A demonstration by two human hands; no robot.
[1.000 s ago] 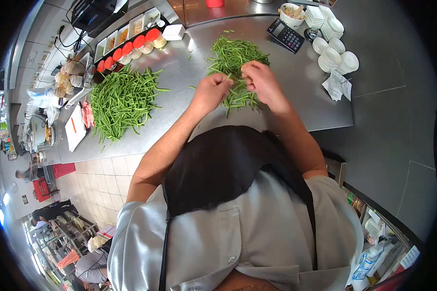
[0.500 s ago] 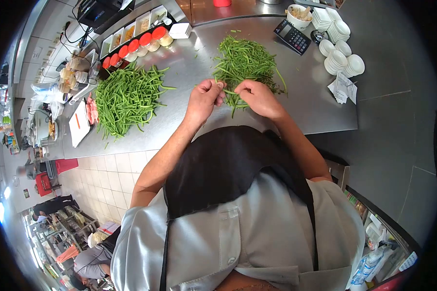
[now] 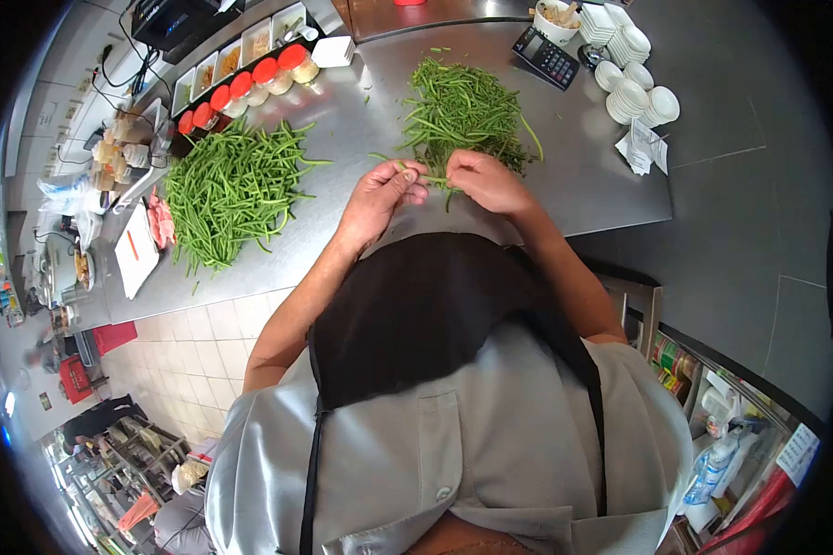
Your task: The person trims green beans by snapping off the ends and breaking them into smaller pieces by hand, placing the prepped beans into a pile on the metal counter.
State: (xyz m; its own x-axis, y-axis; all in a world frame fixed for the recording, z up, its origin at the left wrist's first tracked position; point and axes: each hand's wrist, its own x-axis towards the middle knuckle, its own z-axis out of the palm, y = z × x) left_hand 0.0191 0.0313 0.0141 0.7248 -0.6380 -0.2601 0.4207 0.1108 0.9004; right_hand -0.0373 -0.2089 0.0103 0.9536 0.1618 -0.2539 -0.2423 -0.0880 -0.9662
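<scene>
A green bean point(image 3: 435, 179) stretches between my two hands, close to the front edge of the steel table. My left hand point(image 3: 386, 197) is closed on it between thumb and fingers, and part of a bean pokes out above that hand. My right hand point(image 3: 489, 182) pinches the other end, its fingertips partly hidden. Just beyond my hands lies a loose pile of green beans point(image 3: 463, 106), with short bits and stems mixed in. To the left spreads a second, larger heap of green beans point(image 3: 231, 190).
Red-lidded jars point(image 3: 265, 74) and trays of ingredients line the back left. A calculator point(image 3: 546, 57), stacked white bowls point(image 3: 627, 100) and crumpled paper point(image 3: 641, 148) lie at right. A white board or pad point(image 3: 137, 250) sits left. Another person point(image 3: 183, 523) is at lower left.
The view has shifted slightly, so the table appears a little further left and higher. My hands stay together on the bean, which now lies more level, one end showing above my left hand.
</scene>
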